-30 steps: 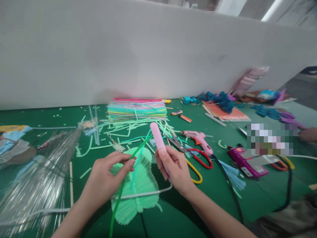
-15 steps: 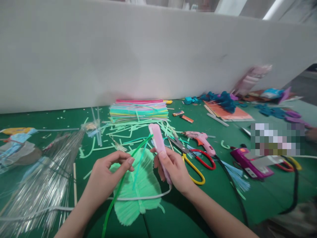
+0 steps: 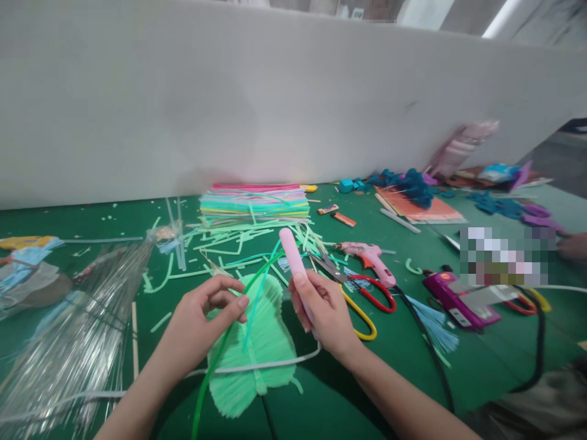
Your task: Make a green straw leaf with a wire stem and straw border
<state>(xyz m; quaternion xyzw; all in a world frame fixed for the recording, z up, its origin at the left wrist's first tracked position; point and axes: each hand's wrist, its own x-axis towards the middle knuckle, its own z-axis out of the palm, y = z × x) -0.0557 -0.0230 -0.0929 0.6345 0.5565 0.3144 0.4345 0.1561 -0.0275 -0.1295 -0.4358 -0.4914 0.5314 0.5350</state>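
Note:
My left hand (image 3: 213, 321) is closed, thumb and fingertips pinching a long dark green strip, seemingly a pipe cleaner (image 3: 219, 354). The strip runs from the front edge up to the pink tool's head, where a thinner teal strand (image 3: 257, 305) also hangs. In my right hand (image 3: 323, 311), fingers wrap around a slim pink mini hair straightener (image 3: 292, 253) with a white cord (image 3: 245, 368). I cannot tell whether its plates grip the strip. Beneath both hands lies a light green fuzzy leaf (image 3: 273, 336) with a central rib, partly hidden by my left hand and the cord.
Scissors (image 3: 362, 318) with red and yellow handles and a pink glue gun (image 3: 373, 260) lie to the right. Behind are stacked coloured pipe cleaners (image 3: 257, 205) and green scraps. Left, a bundle of clear-wrapped wires (image 3: 92, 330). Another person's hand (image 3: 573, 246) shows far right.
The straightener has turned in my right hand, so its pale inner side no longer shows, and it has shifted slightly right. My left hand keeps its pinch on the strip.

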